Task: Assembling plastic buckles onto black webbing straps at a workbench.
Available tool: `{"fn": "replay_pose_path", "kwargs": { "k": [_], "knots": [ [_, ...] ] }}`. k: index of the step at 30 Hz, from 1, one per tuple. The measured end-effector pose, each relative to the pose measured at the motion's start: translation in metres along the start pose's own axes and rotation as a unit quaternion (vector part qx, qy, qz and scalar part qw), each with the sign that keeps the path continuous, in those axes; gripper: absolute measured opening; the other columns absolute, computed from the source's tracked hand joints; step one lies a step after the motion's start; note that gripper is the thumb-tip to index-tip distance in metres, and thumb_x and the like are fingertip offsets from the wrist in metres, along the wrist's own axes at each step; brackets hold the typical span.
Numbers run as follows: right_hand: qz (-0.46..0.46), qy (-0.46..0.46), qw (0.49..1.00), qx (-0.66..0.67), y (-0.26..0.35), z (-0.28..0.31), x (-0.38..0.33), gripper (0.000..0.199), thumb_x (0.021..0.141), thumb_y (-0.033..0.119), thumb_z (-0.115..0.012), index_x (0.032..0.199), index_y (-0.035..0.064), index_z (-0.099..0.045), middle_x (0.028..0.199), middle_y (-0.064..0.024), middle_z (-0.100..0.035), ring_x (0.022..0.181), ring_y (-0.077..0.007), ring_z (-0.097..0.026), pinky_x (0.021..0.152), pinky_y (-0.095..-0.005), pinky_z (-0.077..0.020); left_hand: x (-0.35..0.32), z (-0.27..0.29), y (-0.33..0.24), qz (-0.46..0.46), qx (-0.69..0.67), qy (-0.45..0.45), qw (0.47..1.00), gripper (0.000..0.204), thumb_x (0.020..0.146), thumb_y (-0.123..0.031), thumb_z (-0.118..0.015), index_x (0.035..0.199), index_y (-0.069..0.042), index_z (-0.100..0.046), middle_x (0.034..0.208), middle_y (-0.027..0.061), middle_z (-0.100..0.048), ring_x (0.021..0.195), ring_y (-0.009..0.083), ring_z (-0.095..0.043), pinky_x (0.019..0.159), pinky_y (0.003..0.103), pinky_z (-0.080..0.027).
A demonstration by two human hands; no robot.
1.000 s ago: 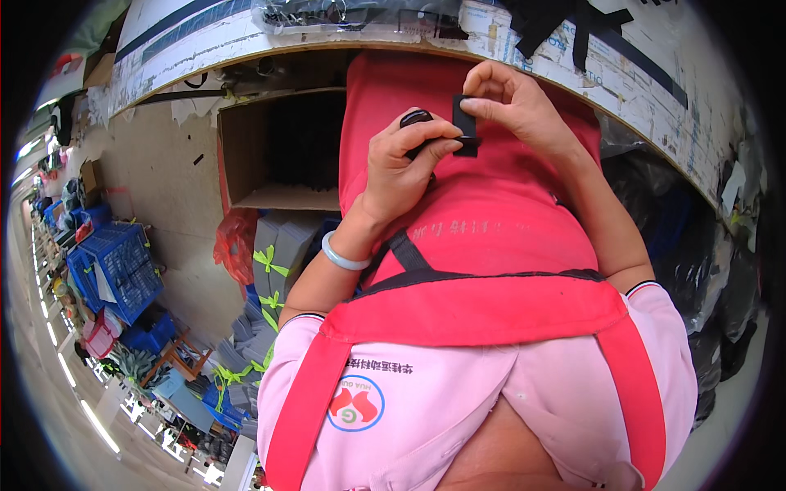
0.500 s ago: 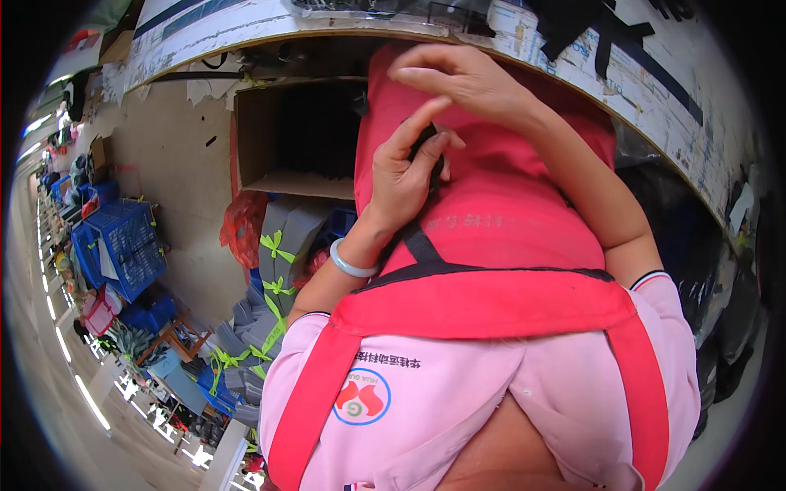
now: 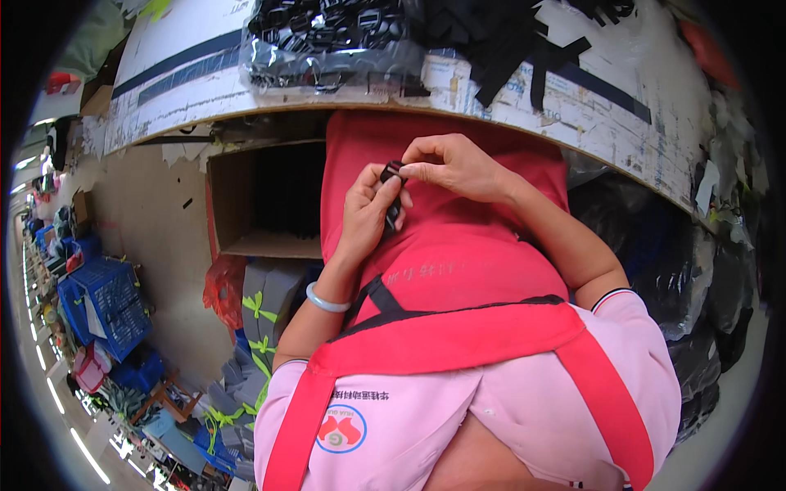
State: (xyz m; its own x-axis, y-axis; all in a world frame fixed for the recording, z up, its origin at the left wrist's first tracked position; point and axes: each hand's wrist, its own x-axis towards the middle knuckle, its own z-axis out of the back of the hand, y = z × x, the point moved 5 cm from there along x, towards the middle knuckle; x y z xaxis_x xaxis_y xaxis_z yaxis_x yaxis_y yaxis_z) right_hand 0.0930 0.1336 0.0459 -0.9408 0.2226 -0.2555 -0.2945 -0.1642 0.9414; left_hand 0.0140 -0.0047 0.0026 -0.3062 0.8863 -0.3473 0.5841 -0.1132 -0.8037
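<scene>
Over the red apron (image 3: 458, 237) on my lap, both hands meet at a small black strap piece (image 3: 393, 170). My left hand (image 3: 368, 209) is closed round it, with a dark end showing below the thumb. Pinched at its upper end are the thumb and finger of my right hand (image 3: 458, 168). Whether a buckle sits on the strap is too small to tell. On the table beyond lie a clear plastic bag of black plastic buckles (image 3: 327, 37) and a heap of black straps (image 3: 499, 49).
The worn white table edge (image 3: 458, 106) curves in front of me. An open cardboard box (image 3: 270, 245) with dark contents stands below it at left, near a red plastic bag (image 3: 223, 290) and grey bundles tied with green strips (image 3: 266, 307). Dark plastic bags (image 3: 671, 278) lie at right.
My right hand has come down from above the left and now pinches the black piece. The view has shifted, showing more of the table with the buckle bag and straps.
</scene>
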Motion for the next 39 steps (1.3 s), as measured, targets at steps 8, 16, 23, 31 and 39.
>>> {"fn": "replay_pose_path", "kwargs": {
  "k": [8,16,23,31,39],
  "knots": [
    [0.167,-0.428,0.802,-0.381,0.017,0.161,0.043,0.023,0.087,0.025,-0.064,0.102,0.0083,-0.067,0.096,-0.0070,-0.067,0.091,-0.0220,-0.062,0.081,-0.0325,-0.0481,0.016,-0.002,0.020,0.194,-0.305,0.021,0.932,0.027,0.099,-0.029,-0.047,0.102,-0.005,-0.057,0.095,0.0089,-0.060,0.086,0.0245,-0.062,0.058,0.033,-0.055],
    [0.164,-0.322,0.849,-0.386,-0.033,0.152,0.064,0.030,0.084,0.031,-0.065,0.109,0.0137,-0.064,0.115,-0.0080,-0.058,0.111,-0.0301,-0.052,0.097,-0.0389,-0.0409,0.024,-0.006,0.026,0.183,-0.305,0.094,0.930,0.022,0.095,-0.024,-0.051,0.102,-0.003,-0.056,0.089,0.0066,-0.053,0.091,0.0230,-0.054,0.067,0.036,-0.050],
    [0.161,-0.338,0.845,-0.382,-0.025,0.129,0.037,0.027,0.081,0.025,-0.068,0.105,0.0147,-0.065,0.112,-0.0050,-0.058,0.110,-0.0267,-0.051,0.096,-0.0410,-0.0396,0.027,-0.018,0.018,0.175,-0.195,0.092,0.961,0.021,0.094,-0.019,-0.057,0.106,-0.002,-0.058,0.092,0.0083,-0.060,0.079,0.0185,-0.060,0.065,0.030,-0.053],
    [0.178,-0.373,0.901,-0.128,0.041,0.137,0.022,0.014,0.087,-0.006,-0.054,0.096,0.0043,-0.057,0.092,-0.0085,-0.060,0.088,-0.0112,-0.057,0.079,-0.0221,-0.0434,0.036,-0.012,0.013,0.108,-0.050,0.009,0.993,0.020,0.094,-0.022,-0.061,0.100,-0.003,-0.062,0.075,0.0050,-0.062,0.060,0.0115,-0.058,0.050,0.023,-0.047],
    [0.108,-0.227,0.965,-0.070,0.029,0.062,-0.009,0.016,0.089,0.015,-0.066,0.095,0.0008,-0.063,0.071,0.0018,-0.056,0.069,-0.0039,-0.048,0.063,-0.0209,-0.0413,0.038,-0.008,-0.020,0.016,0.010,-0.048,0.999,0.022,0.094,-0.023,-0.060,0.096,-0.002,-0.063,0.076,0.0043,-0.062,0.059,0.0090,-0.057,0.045,0.021,-0.041]
  ]
}}
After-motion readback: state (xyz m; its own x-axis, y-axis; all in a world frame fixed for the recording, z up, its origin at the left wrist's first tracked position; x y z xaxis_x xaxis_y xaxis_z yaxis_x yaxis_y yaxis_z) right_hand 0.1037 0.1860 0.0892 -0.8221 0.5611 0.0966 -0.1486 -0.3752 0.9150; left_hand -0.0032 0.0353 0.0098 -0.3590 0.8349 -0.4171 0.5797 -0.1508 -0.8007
